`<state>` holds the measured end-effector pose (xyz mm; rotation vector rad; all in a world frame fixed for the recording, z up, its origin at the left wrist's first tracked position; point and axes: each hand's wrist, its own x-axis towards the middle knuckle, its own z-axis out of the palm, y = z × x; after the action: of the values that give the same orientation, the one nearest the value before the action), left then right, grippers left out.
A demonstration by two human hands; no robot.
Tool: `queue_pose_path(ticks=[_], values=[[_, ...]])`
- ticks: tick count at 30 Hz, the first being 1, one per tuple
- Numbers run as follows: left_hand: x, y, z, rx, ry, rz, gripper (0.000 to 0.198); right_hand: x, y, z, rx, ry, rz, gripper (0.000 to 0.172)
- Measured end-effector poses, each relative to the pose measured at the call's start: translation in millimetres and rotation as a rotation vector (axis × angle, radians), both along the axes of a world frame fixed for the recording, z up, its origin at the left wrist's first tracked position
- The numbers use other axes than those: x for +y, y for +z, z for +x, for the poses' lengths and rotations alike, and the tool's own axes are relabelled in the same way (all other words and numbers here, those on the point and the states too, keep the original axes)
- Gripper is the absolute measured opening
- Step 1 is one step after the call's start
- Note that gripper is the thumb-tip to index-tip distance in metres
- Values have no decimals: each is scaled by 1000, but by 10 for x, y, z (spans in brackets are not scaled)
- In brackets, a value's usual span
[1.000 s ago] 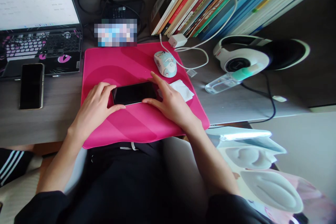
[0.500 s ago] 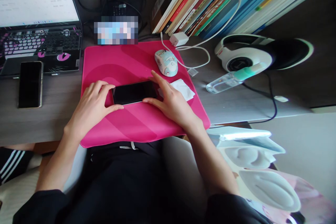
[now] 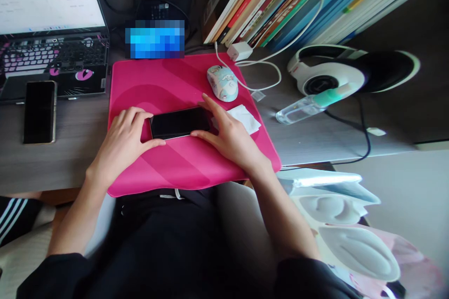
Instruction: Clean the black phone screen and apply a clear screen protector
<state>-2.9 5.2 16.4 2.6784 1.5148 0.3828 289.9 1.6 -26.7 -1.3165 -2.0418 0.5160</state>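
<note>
A black smartphone (image 3: 178,123) lies sideways on the pink desk mat (image 3: 150,72), its screen up and dark. My left hand (image 3: 122,138) is at its left end, index fingertip on the upper corner and thumb along the lower edge. The right end is gripped by my right hand (image 3: 229,135), with the thumb on the near edge and the other fingers on the far side, partly hidden. Just beyond that hand lies a folded white tissue (image 3: 247,119), partly covered by it. A light blue patterned mouse (image 3: 222,84) sits farther back on the mat.
At left are a laptop (image 3: 52,63) and a second phone (image 3: 39,112). Books (image 3: 266,4) stand behind a white charger (image 3: 240,50) and its cable. On the right, a spray bottle (image 3: 298,110) leans by white headphones (image 3: 343,72). A bag (image 3: 329,182) hangs below the desk edge.
Both hands and the smartphone between them stay practically where they were. The blurred patch behind the mat has turned a stronger blue.
</note>
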Motion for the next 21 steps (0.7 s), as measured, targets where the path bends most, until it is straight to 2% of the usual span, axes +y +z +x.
queue_pose_path(ticks=[21], values=[[22, -18, -37, -32, -24, 6, 59, -4, 43, 8, -10, -7, -36, 92]])
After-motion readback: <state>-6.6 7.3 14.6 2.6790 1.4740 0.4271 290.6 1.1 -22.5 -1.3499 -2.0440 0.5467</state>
